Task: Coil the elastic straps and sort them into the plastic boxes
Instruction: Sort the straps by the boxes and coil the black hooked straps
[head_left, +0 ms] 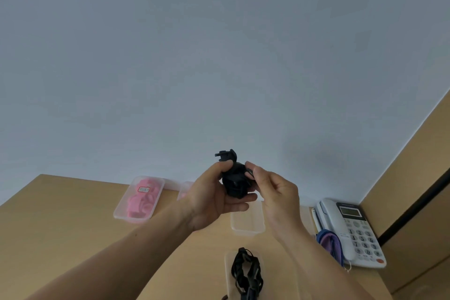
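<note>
Clutching one black strap (235, 184) are left grip (214, 198) and right grip (277, 193); pink straps (142, 202) fill a box (117, 215).

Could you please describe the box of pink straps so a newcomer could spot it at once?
Look at the wooden desk against the pale wall. Near its far edge, toward the left, lies a clear plastic box. It is full of pink coiled straps; the middle box is empty and the nearest box holds black straps.

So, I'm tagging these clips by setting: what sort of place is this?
Probably an office desk: a wooden desktop against a plain wall, a white desk phone, and a clear plastic box of pink straps.
</note>
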The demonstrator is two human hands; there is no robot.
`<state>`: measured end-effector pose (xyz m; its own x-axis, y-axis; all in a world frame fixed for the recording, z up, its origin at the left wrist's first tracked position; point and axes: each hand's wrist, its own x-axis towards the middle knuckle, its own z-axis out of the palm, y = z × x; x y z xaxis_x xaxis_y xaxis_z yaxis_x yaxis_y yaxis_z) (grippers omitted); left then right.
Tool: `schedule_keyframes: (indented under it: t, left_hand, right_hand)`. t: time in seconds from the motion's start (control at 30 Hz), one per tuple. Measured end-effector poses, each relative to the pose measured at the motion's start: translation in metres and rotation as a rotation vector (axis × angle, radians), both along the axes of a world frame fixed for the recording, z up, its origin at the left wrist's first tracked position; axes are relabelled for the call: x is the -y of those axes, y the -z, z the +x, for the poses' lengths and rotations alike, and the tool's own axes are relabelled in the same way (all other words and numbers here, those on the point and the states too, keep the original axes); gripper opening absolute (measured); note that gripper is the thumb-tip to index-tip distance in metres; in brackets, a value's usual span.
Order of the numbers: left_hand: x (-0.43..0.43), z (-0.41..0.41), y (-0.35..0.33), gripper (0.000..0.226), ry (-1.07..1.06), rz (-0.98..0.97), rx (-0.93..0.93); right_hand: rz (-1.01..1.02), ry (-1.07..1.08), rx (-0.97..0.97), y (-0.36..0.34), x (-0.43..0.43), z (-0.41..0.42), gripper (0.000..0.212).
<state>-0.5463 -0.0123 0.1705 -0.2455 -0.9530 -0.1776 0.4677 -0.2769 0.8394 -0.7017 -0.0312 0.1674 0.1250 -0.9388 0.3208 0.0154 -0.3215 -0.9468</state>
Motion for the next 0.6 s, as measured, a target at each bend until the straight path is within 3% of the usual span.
schedule_keyframes:
  t: [0.2,0.37,0.6]
  left_hand:
    - [0.001,0.025,0.005,0.056,0.112,0.022,-0.093]
    - [0.006,0.048,0.007,0.056,0.186,0.017,-0.075]
    - [0.013,0.061,0.017,0.048,0.080,-0.018,-0.061]
  right_hand:
    - [-0.044,-0.014,-0.072,0.008,0.002,0.011,0.018]
    - [-0.071,-0.019,-0.198,0.011,0.001,0.030,0.030]
    - [-0.086,-0.003,-0.401,0.018,-0.006,0.062,0.044]
